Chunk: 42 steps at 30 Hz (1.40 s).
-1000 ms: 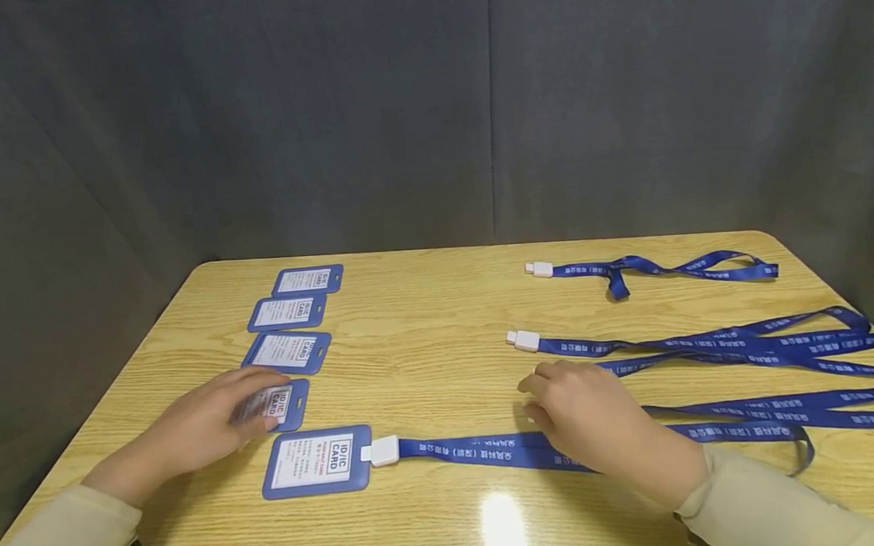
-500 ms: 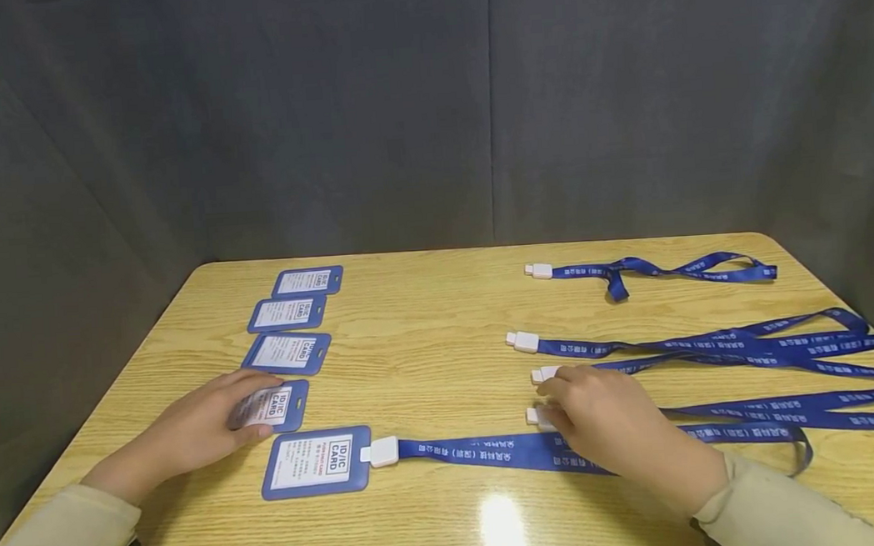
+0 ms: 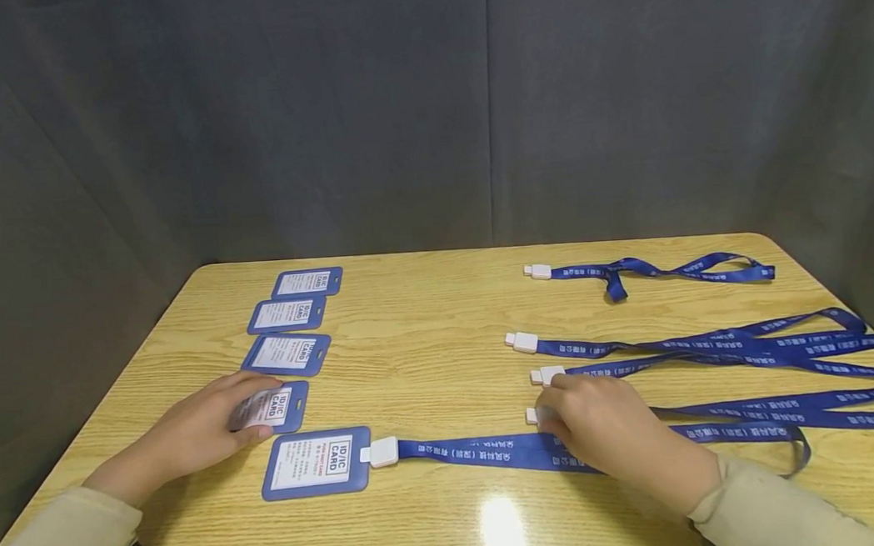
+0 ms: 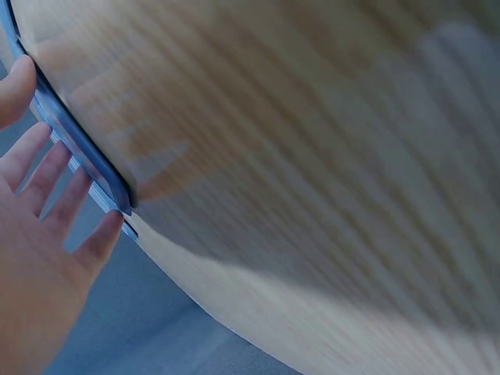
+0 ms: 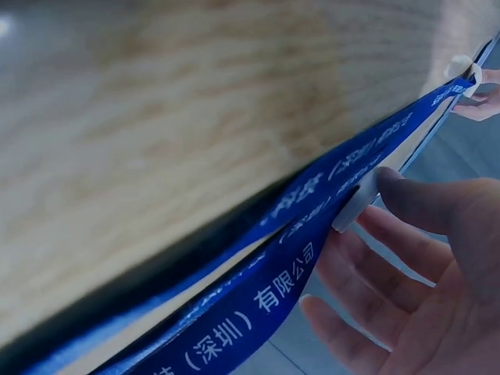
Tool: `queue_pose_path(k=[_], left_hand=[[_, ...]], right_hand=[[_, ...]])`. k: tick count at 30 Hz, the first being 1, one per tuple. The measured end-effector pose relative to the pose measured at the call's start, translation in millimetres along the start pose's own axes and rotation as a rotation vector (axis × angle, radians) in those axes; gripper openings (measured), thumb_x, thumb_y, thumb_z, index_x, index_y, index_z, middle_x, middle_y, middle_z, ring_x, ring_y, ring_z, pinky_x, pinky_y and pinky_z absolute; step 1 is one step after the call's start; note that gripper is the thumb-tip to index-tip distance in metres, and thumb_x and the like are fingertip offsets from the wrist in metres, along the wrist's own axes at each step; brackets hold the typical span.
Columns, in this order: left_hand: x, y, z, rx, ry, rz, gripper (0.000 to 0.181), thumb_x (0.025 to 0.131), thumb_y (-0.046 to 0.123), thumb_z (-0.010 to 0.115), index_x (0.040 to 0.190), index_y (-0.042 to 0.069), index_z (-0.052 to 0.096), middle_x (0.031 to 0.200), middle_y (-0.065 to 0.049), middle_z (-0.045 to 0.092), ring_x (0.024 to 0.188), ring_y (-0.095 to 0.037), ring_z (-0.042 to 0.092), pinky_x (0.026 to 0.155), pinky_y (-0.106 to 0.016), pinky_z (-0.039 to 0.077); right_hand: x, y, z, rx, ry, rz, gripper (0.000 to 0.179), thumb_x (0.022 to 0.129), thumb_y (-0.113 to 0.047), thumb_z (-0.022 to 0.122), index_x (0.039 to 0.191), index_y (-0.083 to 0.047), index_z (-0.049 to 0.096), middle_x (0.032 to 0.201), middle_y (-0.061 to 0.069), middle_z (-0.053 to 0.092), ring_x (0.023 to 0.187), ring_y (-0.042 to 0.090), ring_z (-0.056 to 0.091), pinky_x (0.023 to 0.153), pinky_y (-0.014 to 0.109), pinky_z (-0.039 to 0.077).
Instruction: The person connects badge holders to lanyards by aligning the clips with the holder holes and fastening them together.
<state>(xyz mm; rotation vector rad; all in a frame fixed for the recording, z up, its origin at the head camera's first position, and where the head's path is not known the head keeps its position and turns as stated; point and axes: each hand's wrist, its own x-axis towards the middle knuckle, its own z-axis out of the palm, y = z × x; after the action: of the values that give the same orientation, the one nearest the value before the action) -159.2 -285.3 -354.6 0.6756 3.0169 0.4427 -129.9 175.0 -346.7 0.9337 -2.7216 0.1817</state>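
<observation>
My left hand (image 3: 209, 425) rests over the left part of a blue badge holder (image 3: 292, 407) lying flat on the table. In the left wrist view its spread, fairly straight fingers (image 4: 58, 176) touch that holder's edge (image 4: 82, 144). My right hand (image 3: 604, 426) pinches the white clip (image 5: 358, 205) of a blue printed lanyard (image 5: 273, 289) between thumb and index finger; in the head view just the clip's tip shows past the fingers. Nearer the front edge, another badge holder (image 3: 317, 464) is joined through a white clip (image 3: 384, 452) to a lanyard (image 3: 463, 453) running under my right hand.
Three more badge holders, a near one (image 3: 287, 354), a middle one (image 3: 287, 315) and a far one (image 3: 306, 282), line the left side. On the right lie further lanyards with white clips: one (image 3: 552, 374) beside my right hand, another (image 3: 522, 343) beyond, and one (image 3: 538, 272) at the back.
My right hand has shifted slightly right and down onto a lanyard's white clip and now pinches it. The left hand has stayed on the same badge holder, its thumb drawn slightly left.
</observation>
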Motion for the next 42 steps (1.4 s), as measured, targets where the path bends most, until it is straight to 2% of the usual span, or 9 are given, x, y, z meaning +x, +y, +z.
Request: queue_pose_path(k=[6, 13, 24, 29, 33, 42], left_hand=[[-0.1, -0.4, 1.1, 0.01, 0.011, 0.002, 0.053, 0.086, 0.028, 0.078, 0.134, 0.011, 0.061, 0.14, -0.022, 0.052, 0.129, -0.05, 0.045, 0.099, -0.067, 0.038], [1.8, 2.5, 0.6, 0.016, 0.018, 0.009, 0.052, 0.087, 0.03, 0.077, 0.134, 0.012, 0.061, 0.139, -0.019, 0.054, 0.128, -0.048, 0.047, 0.1, -0.065, 0.039], [6.1, 13.4, 2.2, -0.009, 0.01, 0.01, 0.052, 0.088, 0.028, 0.076, 0.135, 0.012, 0.061, 0.139, -0.018, 0.053, 0.129, -0.046, 0.047, 0.102, -0.064, 0.038], [9.6, 17.2, 3.8, -0.049, 0.014, 0.029, 0.051, 0.088, 0.028, 0.076, 0.134, 0.011, 0.061, 0.139, -0.019, 0.053, 0.129, -0.046, 0.047, 0.101, -0.064, 0.038], [12.4, 21.8, 3.8, -0.068, 0.011, 0.045, 0.051, 0.088, 0.028, 0.076, 0.134, 0.011, 0.061, 0.139, -0.019, 0.053, 0.13, -0.045, 0.046, 0.103, -0.063, 0.038], [20.4, 31.7, 7.5, -0.052, 0.008, 0.051, 0.048, 0.087, 0.026, 0.077, 0.13, 0.011, 0.064, 0.137, -0.017, 0.056, 0.129, -0.044, 0.048, 0.102, -0.062, 0.039]], right_hand=[[2.1, 1.1, -1.2, 0.029, -0.039, 0.009, 0.007, 0.081, -0.012, 0.082, 0.085, -0.014, 0.075, 0.08, -0.005, 0.063, 0.066, 0.007, 0.06, 0.056, 0.021, 0.051], [5.3, 2.2, 0.1, 0.052, -0.038, -0.002, 0.009, 0.08, -0.009, 0.082, 0.086, -0.013, 0.076, 0.082, -0.004, 0.064, 0.065, 0.007, 0.06, 0.055, 0.02, 0.051], [16.0, -2.5, 3.7, 0.088, -0.058, 0.031, 0.006, 0.082, -0.008, 0.079, 0.086, -0.01, 0.076, 0.077, -0.006, 0.057, 0.061, 0.003, 0.048, 0.052, 0.018, 0.045], [19.9, -4.2, 5.2, 0.077, -0.051, 0.016, 0.006, 0.082, -0.009, 0.079, 0.088, -0.009, 0.077, 0.076, -0.006, 0.057, 0.061, 0.003, 0.049, 0.052, 0.019, 0.047], [23.8, -7.3, 4.9, 0.064, -0.049, -0.002, 0.005, 0.083, -0.006, 0.076, 0.082, -0.011, 0.074, 0.073, -0.007, 0.051, 0.059, 0.004, 0.044, 0.05, 0.02, 0.044], [36.3, -17.9, 9.2, 0.051, -0.049, -0.04, 0.006, 0.086, -0.011, 0.077, 0.084, -0.006, 0.074, 0.073, -0.004, 0.051, 0.06, 0.006, 0.046, 0.054, 0.023, 0.049]])
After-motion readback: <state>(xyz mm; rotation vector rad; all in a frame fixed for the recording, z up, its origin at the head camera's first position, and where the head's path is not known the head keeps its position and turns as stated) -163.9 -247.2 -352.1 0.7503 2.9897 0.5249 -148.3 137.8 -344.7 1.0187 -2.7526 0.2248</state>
